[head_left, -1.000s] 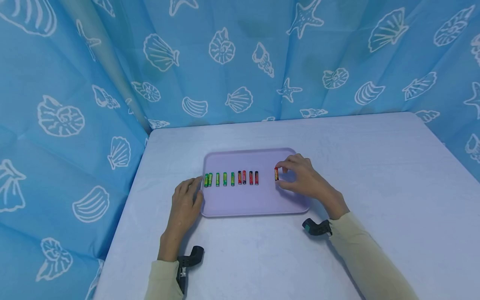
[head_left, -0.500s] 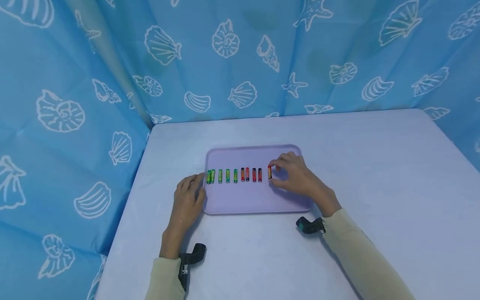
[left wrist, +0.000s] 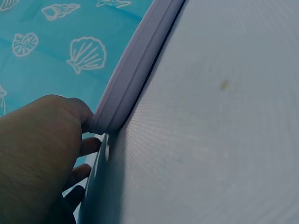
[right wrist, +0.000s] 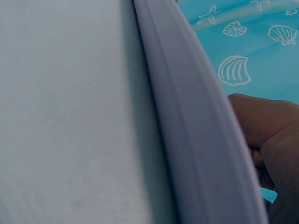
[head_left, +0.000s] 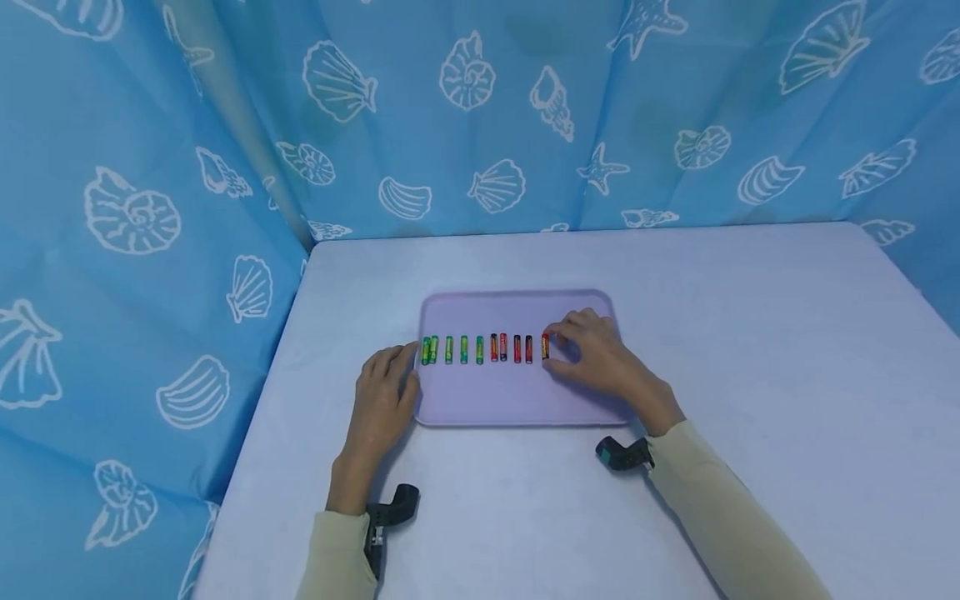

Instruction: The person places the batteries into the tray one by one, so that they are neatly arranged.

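On a pale purple tray [head_left: 495, 400] several small batteries lie in a row, upright as seen from the head view. Green batteries [head_left: 464, 350] fill the left part of the row, and red-and-black batteries [head_left: 517, 349] follow to the right. At the row's right end, my right hand [head_left: 596, 354] pinches a red-and-black battery [head_left: 545, 347] between thumb and fingers. The tray's rim hides that battery in the right wrist view. My left hand [head_left: 380, 404] rests against the tray's left edge, its thumb [left wrist: 84, 112] touching the rim [left wrist: 135, 65] in the left wrist view.
The tray lies on a table with a white cloth [head_left: 525, 508]. A blue curtain [head_left: 420, 125] with white shell prints hangs behind the table and along its left side. Black wrist cameras [head_left: 622, 454] sit on both wrists.
My right hand has moved left across the tray with the red-and-black battery, bringing it near the row's right end. The left hand stays at the tray's edge. The head view has shifted slightly.
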Demonstrator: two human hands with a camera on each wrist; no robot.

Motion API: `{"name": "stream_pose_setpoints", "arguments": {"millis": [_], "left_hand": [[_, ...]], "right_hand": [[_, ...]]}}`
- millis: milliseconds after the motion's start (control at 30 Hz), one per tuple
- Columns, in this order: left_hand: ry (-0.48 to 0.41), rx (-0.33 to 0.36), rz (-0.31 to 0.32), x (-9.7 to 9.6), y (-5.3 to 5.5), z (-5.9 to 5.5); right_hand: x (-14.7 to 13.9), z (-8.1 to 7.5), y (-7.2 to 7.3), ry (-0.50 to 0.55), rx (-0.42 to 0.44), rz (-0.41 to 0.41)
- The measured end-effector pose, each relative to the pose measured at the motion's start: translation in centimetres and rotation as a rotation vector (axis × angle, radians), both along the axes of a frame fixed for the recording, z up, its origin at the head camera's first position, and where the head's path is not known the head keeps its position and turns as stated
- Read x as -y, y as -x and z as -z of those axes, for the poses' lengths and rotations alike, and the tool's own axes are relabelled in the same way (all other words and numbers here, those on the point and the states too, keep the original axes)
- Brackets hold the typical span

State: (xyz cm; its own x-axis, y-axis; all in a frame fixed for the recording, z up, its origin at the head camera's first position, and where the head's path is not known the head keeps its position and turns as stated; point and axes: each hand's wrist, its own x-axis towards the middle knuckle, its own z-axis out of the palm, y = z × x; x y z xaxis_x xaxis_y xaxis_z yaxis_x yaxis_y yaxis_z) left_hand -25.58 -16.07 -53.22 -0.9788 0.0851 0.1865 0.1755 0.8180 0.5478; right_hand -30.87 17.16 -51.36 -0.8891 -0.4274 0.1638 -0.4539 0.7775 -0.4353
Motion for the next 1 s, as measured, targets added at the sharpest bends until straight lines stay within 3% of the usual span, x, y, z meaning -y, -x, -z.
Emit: {"name": "stream_pose_setpoints", "arguments": {"millis": [167, 267, 367, 433, 500, 567, 700, 800, 1000], "left_hand": [[-0.023, 0.018, 0.008, -0.4, 0.3, -0.2], [-0.13, 0.024, -0.011, -0.5, 0.6, -0.3], [-0.272, -0.017, -0.045, -0.1, 0.9, -0.2], [-0.312, -0.048, -0.07, 0.3, 1.1, 0.0], [-0.235, -0.046, -0.085, 1.2, 1.2, -0.1], [-0.084, -0.013, -0.091, 2.4, 1.5, -0.5], [0.189, 0.03, -0.071, 5.1, 2.6, -1.4], [0.235, 0.028, -0.073, 6.5, 3.0, -1.4], [0.253, 0.043, -0.075, 7.3, 2.5, -0.6]], "right_hand": [[-0.6, -0.6, -0.2, 0.005, 0.04, 0.015], [-2.0, -0.9, -0.5, 0.064, 0.051, 0.051], [-4.6, -0.8, -1.3, 0.147, -0.026, 0.121], [-6.7, -0.6, -2.2, 0.171, -0.094, 0.168], [-8.5, -0.7, -3.0, 0.171, -0.129, 0.2], [-9.9, -1.1, -3.2, 0.134, -0.11, 0.217], [-11.4, -1.9, -2.3, -0.102, 0.024, 0.27], [-11.3, -1.9, -1.3, -0.257, 0.091, 0.278], [-10.6, -1.0, -0.1, -0.245, 0.128, 0.273]]}}
